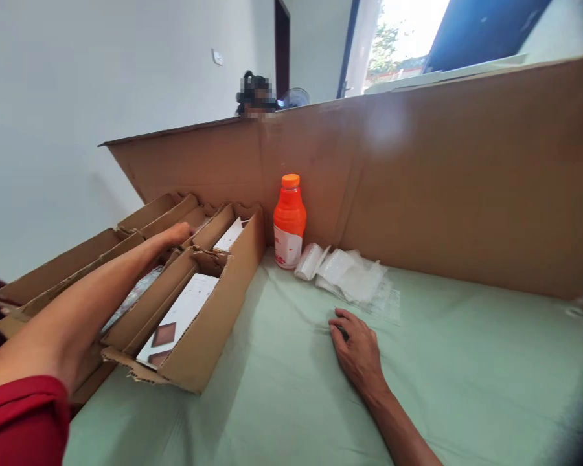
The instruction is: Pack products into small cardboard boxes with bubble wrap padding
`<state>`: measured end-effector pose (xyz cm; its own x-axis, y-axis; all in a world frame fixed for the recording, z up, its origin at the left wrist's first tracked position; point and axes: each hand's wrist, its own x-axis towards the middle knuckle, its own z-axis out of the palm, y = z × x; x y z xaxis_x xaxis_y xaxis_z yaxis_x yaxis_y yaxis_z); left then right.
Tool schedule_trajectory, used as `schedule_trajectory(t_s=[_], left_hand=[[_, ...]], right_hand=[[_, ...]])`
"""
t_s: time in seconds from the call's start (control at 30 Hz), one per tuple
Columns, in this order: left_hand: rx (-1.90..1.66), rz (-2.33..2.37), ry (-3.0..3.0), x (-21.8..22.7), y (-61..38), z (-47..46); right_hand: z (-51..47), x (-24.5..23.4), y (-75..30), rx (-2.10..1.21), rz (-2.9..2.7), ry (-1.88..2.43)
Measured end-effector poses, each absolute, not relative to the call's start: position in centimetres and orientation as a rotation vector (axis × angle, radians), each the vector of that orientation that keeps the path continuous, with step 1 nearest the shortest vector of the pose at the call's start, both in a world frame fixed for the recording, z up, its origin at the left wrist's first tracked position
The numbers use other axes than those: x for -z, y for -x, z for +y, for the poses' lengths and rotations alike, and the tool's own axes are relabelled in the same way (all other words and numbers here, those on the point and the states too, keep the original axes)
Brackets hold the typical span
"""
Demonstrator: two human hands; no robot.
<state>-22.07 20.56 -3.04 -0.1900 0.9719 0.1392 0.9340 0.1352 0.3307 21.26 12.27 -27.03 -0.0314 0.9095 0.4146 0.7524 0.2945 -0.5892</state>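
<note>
My left hand [181, 233] reaches down into a far compartment of the divided cardboard organizer [238, 285]. Its fingers are hidden behind the cardboard walls, so whatever they may touch cannot be made out. White flat boxes [194, 301] with brown squares lie in the near right compartment, and clear plastic packaging [138, 294] shows below my left forearm. On the green cloth rests my right hand [358, 346], fingers loosely bent and apart, holding nothing. Just beyond it lie white bubble-wrap pouches [352, 275] beside a small clear roll [309, 261].
An orange bottle [289, 217] with an orange cap stands upright near the organizer's right wall. A tall cardboard panel [442, 175] runs along the back of the green cloth [272, 388]. Behind it, a person's head [255, 94] shows near a fan [297, 97].
</note>
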Motion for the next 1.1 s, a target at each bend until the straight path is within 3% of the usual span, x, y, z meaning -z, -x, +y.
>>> schedule_trajectory(t_s=[0.17,0.3,0.4,0.53,0.67,0.77,0.87,1.0,1.1], left_hand=[[-0.993,2.389,-1.876,-0.9,18.1,16.2],[-1.424,1.936,-2.196,-3.8,10.7,12.1],[-1.257,1.572,-2.526,-3.0,3.1,12.7],[-0.666,1.668,-2.614,2.1,-6.0,17.6],[-0.329,1.544,-2.606,6.3,-9.9,20.2],[-0.216,1.452,-2.586,5.5,-7.1,18.9],[-0.263,1.515,-2.521,1.6,0.2,16.3],[-0.506,2.01,-2.175,-3.3,12.9,11.8],[-0.468,2.299,-1.939,-3.2,20.5,7.9]], right_hand=[[11.5,25.9,-20.8,-0.305,-1.822,1.536],[11.2,25.7,-20.6,-0.313,-1.824,1.558],[11.0,25.7,-20.6,-0.317,-1.821,1.555],[10.7,25.6,-20.6,-0.311,-1.823,1.545],[10.8,25.6,-20.6,-0.291,-1.818,1.562],[11.0,25.6,-20.6,-0.299,-1.822,1.571],[11.1,25.4,-20.5,-0.329,-1.825,1.556],[11.7,25.5,-20.4,-0.347,-1.826,1.518],[12.4,25.9,-20.3,-0.274,-1.85,1.515]])
